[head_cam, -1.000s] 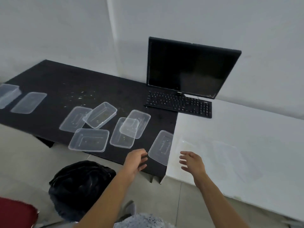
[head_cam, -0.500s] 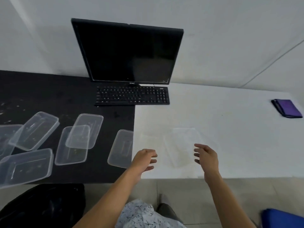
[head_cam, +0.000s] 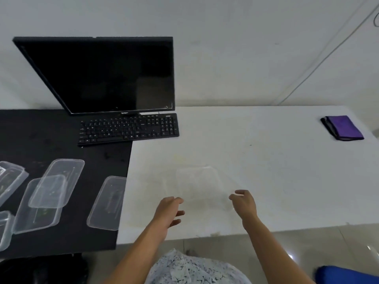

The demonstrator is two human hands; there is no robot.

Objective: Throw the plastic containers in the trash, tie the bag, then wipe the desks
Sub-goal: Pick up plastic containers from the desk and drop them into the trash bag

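**Hazard: Missed Grasp**

The left hand (head_cam: pixel 168 212) and right hand (head_cam: pixel 244 204) are being held loosely curled, gripping nothing, either side of the clear container (head_cam: pixel 196 182) on the white desk (head_cam: pixel 266 171). Its outline is being lost against the white surface; a misjudged grip is being risked, and it may be knocked floorward.

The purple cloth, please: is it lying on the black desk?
No, the purple cloth lies on the white desk near its far right corner.
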